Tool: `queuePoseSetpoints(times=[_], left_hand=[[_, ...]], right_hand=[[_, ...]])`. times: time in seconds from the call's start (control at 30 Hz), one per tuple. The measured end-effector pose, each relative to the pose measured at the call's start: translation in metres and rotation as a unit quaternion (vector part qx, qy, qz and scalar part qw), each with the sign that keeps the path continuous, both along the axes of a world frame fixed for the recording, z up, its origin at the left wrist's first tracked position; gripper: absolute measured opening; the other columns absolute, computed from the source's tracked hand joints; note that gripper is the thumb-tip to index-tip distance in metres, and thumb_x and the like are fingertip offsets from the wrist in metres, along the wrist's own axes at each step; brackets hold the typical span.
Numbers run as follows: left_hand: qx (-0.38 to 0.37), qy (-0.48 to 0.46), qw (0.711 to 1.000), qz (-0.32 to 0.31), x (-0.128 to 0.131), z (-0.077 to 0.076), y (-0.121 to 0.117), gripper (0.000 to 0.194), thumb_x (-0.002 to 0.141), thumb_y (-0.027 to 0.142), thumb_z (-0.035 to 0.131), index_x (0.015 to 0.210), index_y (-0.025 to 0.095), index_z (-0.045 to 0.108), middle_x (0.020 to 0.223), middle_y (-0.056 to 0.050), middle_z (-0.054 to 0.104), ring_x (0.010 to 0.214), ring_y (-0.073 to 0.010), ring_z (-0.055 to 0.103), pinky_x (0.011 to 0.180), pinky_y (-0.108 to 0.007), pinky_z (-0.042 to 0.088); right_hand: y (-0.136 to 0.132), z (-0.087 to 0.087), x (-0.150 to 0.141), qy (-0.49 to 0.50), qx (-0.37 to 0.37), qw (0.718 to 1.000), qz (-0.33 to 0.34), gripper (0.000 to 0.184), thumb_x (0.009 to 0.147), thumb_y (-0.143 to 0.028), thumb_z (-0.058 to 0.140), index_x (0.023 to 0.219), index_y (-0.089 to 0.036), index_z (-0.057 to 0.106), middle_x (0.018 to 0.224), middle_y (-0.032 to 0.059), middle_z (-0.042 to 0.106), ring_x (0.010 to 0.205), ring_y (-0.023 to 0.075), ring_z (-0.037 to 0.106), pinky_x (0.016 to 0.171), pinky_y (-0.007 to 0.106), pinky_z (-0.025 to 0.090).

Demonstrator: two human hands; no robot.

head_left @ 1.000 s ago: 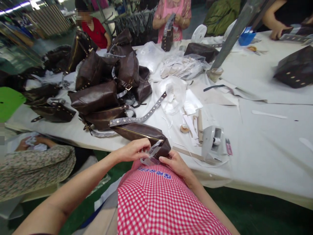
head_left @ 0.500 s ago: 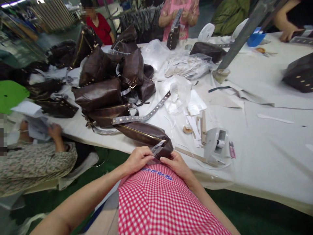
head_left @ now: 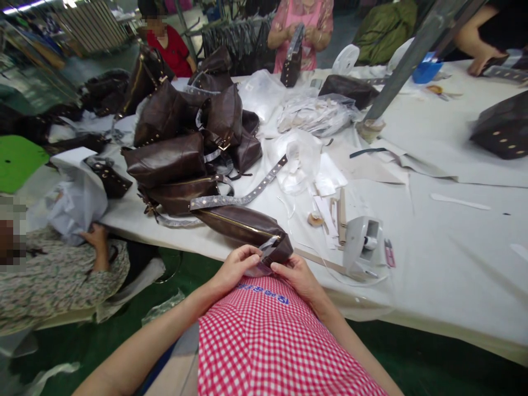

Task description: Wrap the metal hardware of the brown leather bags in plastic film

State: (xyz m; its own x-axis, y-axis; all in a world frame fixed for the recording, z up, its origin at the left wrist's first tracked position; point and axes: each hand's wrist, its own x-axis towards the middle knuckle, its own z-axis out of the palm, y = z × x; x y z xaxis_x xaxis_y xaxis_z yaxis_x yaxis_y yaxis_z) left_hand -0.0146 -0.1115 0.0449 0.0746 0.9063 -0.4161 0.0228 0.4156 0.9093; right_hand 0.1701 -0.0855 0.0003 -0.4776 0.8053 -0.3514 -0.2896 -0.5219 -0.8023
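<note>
A dark brown leather handbag (head_left: 237, 224) with a gold zipper lies at the table's front edge, its near end toward me. My left hand (head_left: 238, 268) is closed, thumb and fingers pinching clear plastic film (head_left: 256, 269) at that end. My right hand (head_left: 296, 275) is closed round the bag's near right corner, its thumb on the side. The fingertips beneath the bag are hidden. A studded strap (head_left: 239, 199) wrapped in plastic lies across the bag's far end.
Brown handbags (head_left: 165, 157) are piled at the left. A tape dispenser (head_left: 363, 245) and pink-handled snippers (head_left: 389, 253) lie right of my hands. A metal post (head_left: 406, 66) slants over the table (head_left: 466, 247). Co-workers sit or stand around it, one close at my left (head_left: 61, 280).
My left hand has shifted slightly up and left along the bag's end, and more plastic film shows below it. The co-worker at left has lifted a white wrapping.
</note>
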Motion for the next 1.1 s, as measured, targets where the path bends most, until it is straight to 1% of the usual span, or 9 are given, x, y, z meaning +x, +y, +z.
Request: queuePoseSetpoints(times=[0.07,0.13,0.33,0.47,0.77,0.9,0.93,1.0,1.1], left_hand=[[0.021,0.055,0.994,-0.087,-0.004,0.008,0.000,0.021,0.076,0.028,0.064,0.091,0.015,0.069,0.091,-0.002,0.070,0.085,-0.0160,0.060,0.080,-0.027,0.044],[0.022,0.097,0.986,-0.136,-0.006,0.012,0.000,0.019,0.077,0.024,0.060,0.088,0.014,0.072,0.087,-0.002,0.071,0.082,-0.0166,0.061,0.079,-0.027,0.044],[0.004,0.070,0.996,-0.046,0.001,0.007,0.000,0.012,0.070,0.021,0.064,0.076,0.012,0.069,0.071,0.000,0.066,0.066,-0.0119,0.056,0.063,-0.022,0.042],[-0.001,0.045,0.998,-0.037,0.006,0.007,0.003,0.021,0.074,0.031,0.064,0.072,0.011,0.067,0.059,0.001,0.061,0.055,-0.0097,0.050,0.057,-0.021,0.039],[-0.003,0.059,0.996,-0.065,0.011,0.001,0.001,0.025,0.076,0.032,0.065,0.087,0.010,0.071,0.075,-0.005,0.069,0.064,-0.0131,0.057,0.061,-0.023,0.043],[-0.006,0.063,0.995,-0.079,0.012,0.003,0.011,0.039,0.080,0.031,0.060,0.114,0.013,0.063,0.068,0.000,0.064,0.057,-0.0106,0.052,0.056,-0.021,0.040],[0.001,0.059,0.995,-0.077,0.010,0.004,0.016,0.037,0.079,0.031,0.061,0.112,0.014,0.063,0.069,0.000,0.064,0.058,-0.0103,0.052,0.056,-0.021,0.039],[0.001,0.047,0.996,-0.077,0.007,0.008,0.028,0.026,0.077,0.033,0.064,0.093,0.013,0.067,0.070,0.000,0.063,0.059,-0.0096,0.052,0.056,-0.020,0.039],[-0.051,0.012,0.996,-0.078,0.002,0.015,0.043,0.027,0.074,0.039,0.067,0.074,0.013,0.061,0.063,0.001,0.059,0.052,-0.0086,0.051,0.050,-0.019,0.038]], right_hand=[[0.000,0.001,0.000,0.009,-0.012,1.000,-0.005,0.031,0.061,-0.030,0.082,0.089,-0.020,0.072,0.088,0.0020,0.074,0.078,0.0200,0.066,0.078,0.037,0.052],[0.000,0.002,-0.001,0.021,-0.020,1.000,-0.006,0.034,0.060,-0.030,0.083,0.090,-0.020,0.072,0.090,0.0027,0.075,0.082,0.0217,0.067,0.083,0.040,0.052],[-0.002,0.001,-0.005,0.066,-0.044,0.997,-0.021,0.036,0.059,-0.026,0.084,0.093,-0.020,0.072,0.093,0.0036,0.075,0.084,0.0220,0.068,0.087,0.040,0.051],[-0.003,0.000,-0.006,0.075,-0.052,0.995,-0.029,0.033,0.062,-0.024,0.081,0.094,-0.019,0.073,0.092,0.0041,0.075,0.080,0.0210,0.069,0.085,0.039,0.052],[0.002,0.011,-0.003,-0.016,-0.013,1.000,-0.020,0.024,0.061,-0.026,0.078,0.082,-0.017,0.074,0.076,0.0023,0.074,0.068,0.0179,0.065,0.069,0.032,0.053],[0.009,0.018,-0.004,-0.068,0.019,0.997,0.005,0.022,0.063,-0.030,0.076,0.078,-0.014,0.072,0.068,0.0006,0.070,0.061,0.0140,0.060,0.060,0.027,0.049],[0.012,0.021,-0.004,-0.076,0.024,0.997,0.009,0.024,0.065,-0.034,0.075,0.077,-0.014,0.071,0.066,0.0006,0.069,0.059,0.0133,0.060,0.058,0.026,0.048],[0.018,0.027,-0.002,-0.080,0.019,0.997,0.017,0.030,0.067,-0.043,0.072,0.073,-0.013,0.068,0.066,0.0017,0.068,0.060,0.0138,0.061,0.056,0.025,0.048],[0.023,0.034,0.005,-0.094,0.009,0.995,0.023,0.042,0.070,-0.055,0.068,0.071,-0.013,0.065,0.071,0.0051,0.069,0.066,0.0170,0.066,0.055,0.026,0.049]])
